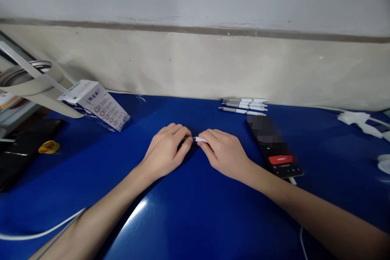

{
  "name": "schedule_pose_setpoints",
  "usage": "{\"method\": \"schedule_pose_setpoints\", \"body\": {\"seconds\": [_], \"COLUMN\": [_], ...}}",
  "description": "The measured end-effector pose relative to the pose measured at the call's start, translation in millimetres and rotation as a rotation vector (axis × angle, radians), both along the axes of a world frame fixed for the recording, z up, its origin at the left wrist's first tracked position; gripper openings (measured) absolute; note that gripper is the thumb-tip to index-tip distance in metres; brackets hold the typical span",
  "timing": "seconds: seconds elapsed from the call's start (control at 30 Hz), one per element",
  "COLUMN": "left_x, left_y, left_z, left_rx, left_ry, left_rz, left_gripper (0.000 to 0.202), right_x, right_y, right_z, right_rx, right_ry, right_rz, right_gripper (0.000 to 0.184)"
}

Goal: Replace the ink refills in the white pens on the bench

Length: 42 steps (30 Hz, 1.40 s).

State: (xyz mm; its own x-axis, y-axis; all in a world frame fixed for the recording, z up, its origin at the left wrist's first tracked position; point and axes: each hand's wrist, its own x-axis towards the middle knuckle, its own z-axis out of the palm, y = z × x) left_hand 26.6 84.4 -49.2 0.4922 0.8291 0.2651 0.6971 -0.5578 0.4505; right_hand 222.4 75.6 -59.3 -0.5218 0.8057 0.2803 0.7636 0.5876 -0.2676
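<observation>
A slim pen [199, 139] with a white barrel and a dark grip is held level between both hands, just over the blue table. My left hand [167, 146] is closed on its dark end, and my right hand [227, 150] pinches the white end. Only a short stretch of the pen shows between the fingertips; the fingers cover the rest. Several similar white pens [243, 105] lie side by side near the wall, tips pointing left. To the right of my right hand lies a phone [276, 146], its screen lit and partly blurred out.
On the left, a white carton [102, 105] stands tilted near a cream container [61, 97]. A yellow coil [49, 147] lies by a black flat object [27, 146]. White cables [359, 122] run along the right; another cable [45, 231] crosses my left forearm. The wall [183, 65] bounds the blue table [189, 211].
</observation>
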Motion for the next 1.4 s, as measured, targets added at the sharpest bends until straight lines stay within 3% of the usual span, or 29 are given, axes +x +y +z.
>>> {"method": "schedule_pose_setpoints", "body": {"seconds": [0.13, 0.33, 0.67, 0.9, 1.1, 1.4], "left_x": [-0.4, -1.8, -0.6, -4.6, -8.3, -4.1], "left_y": [1.3, 1.4, 1.4, 5.3, 11.1, 7.7], "left_z": [-1.4, -3.1, -2.5, -5.1, -10.1, -9.0], "left_rx": [0.011, 0.028, 0.048, 0.106, 0.048, 0.054], "left_ry": [0.041, -0.039, -0.077, -0.167, -0.276, -0.092], "left_rz": [0.014, 0.054, -0.021, 0.164, 0.343, 0.259], "left_gripper": [0.029, 0.018, 0.017, 0.017, 0.014, 0.018], "right_x": [-0.2, 0.5, 0.5, 0.8, 2.0, 1.9], "right_y": [-0.3, -0.6, -1.6, -1.9, -0.9, 0.2], "right_z": [0.7, 0.6, 2.3, 1.1, 1.3, 0.6], "right_rx": [-0.01, -0.047, -0.048, -0.042, -0.044, -0.054], "right_ry": [0.001, 0.106, 0.145, 0.187, 0.23, 0.279], "right_rz": [-0.004, -0.022, -0.08, -0.173, -0.206, -0.21], "right_gripper": [0.024, 0.028, 0.022, 0.019, 0.018, 0.015]}}
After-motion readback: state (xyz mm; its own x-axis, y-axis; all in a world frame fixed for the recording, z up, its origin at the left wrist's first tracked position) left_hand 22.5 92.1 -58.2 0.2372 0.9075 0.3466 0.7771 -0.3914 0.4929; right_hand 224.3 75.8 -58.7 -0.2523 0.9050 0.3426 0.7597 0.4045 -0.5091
